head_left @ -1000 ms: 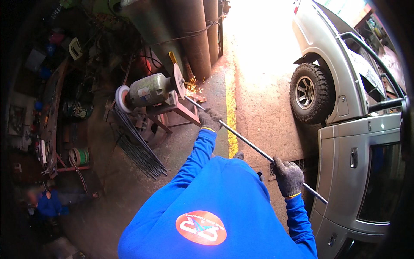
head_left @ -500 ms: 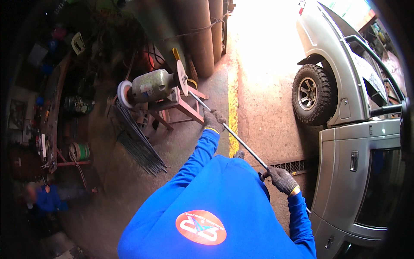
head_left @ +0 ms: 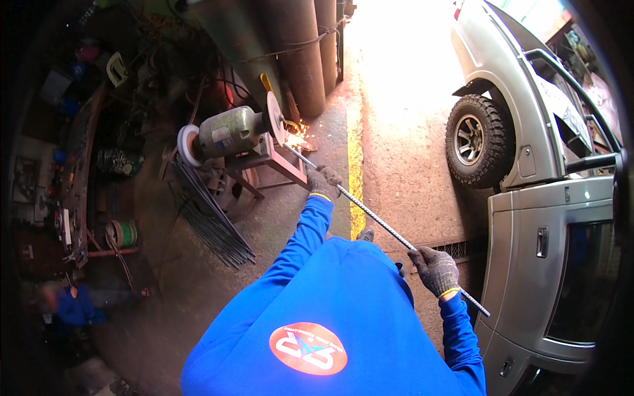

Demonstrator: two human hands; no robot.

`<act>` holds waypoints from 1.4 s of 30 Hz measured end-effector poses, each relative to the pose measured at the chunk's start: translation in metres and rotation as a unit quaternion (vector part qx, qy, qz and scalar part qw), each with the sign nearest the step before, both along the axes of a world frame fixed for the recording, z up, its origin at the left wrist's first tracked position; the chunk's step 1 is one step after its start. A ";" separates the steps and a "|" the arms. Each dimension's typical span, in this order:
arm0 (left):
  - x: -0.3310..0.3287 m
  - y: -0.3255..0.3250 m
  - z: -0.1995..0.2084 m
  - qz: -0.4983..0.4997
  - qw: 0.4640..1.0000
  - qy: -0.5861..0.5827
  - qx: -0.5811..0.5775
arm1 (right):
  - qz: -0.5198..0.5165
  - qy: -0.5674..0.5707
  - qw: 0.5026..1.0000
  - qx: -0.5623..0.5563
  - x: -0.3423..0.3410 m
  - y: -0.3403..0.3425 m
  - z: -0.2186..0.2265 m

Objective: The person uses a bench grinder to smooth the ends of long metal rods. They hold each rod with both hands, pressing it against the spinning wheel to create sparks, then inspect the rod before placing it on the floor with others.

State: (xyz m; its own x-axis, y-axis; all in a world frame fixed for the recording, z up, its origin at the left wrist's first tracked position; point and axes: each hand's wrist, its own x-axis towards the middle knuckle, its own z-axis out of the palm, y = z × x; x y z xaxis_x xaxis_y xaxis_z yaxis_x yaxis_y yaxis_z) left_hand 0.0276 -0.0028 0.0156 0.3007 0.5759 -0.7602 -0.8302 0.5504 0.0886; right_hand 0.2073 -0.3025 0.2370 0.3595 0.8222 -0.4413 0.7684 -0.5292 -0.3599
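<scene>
My left hand (head_left: 323, 182) clenched the steel rod (head_left: 386, 229) near its forward end; my right hand (head_left: 434, 270) clenched it toward the rear, a short tail projecting past that grip. The rod's long axis ran diagonally from lower right, beside my body, up and left to the grinding wheel (head_left: 273, 119) of the bench grinder (head_left: 231, 132), where its tip met the wheel amid sparks (head_left: 296, 140). The left hand lay nearer the wheel. The grinder's stand (head_left: 274, 165) stood just beneath the rod; loose bars (head_left: 214, 221) lay left, a silver vehicle (head_left: 555, 218) right, well apart.
</scene>
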 end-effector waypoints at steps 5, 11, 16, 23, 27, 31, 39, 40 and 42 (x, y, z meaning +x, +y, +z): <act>0.000 0.002 0.001 0.003 1.000 -0.008 -0.005 | 0.034 -0.066 0.997 0.007 -0.003 -0.001 0.002; 0.003 0.003 0.009 0.008 1.000 -0.010 -0.016 | 0.067 -0.129 0.988 0.055 -0.005 -0.002 0.004; 0.003 0.004 0.011 0.005 1.000 -0.015 -0.003 | 0.095 -0.176 0.976 0.085 -0.008 -0.003 0.006; 0.000 0.004 0.003 0.016 0.999 -0.051 0.005 | 0.117 -0.214 0.963 0.116 -0.008 -0.003 0.004; 0.003 0.005 0.012 0.000 1.000 -0.009 0.007 | 0.121 -0.239 0.954 0.133 -0.006 -0.005 -0.001; 0.004 0.002 0.017 0.005 1.000 -0.007 0.000 | 0.138 -0.286 0.937 0.147 -0.004 -0.005 -0.003; 0.028 -0.043 0.039 -0.019 0.998 0.031 0.055 | -0.015 -0.064 0.990 0.127 0.043 -0.048 -0.073; 0.034 -0.052 0.043 -0.043 0.995 0.046 0.071 | -0.085 0.020 0.992 0.086 0.047 -0.054 -0.079; 0.052 -0.070 0.058 -0.086 0.991 0.026 0.100 | -0.195 0.155 0.965 0.085 0.065 -0.087 -0.131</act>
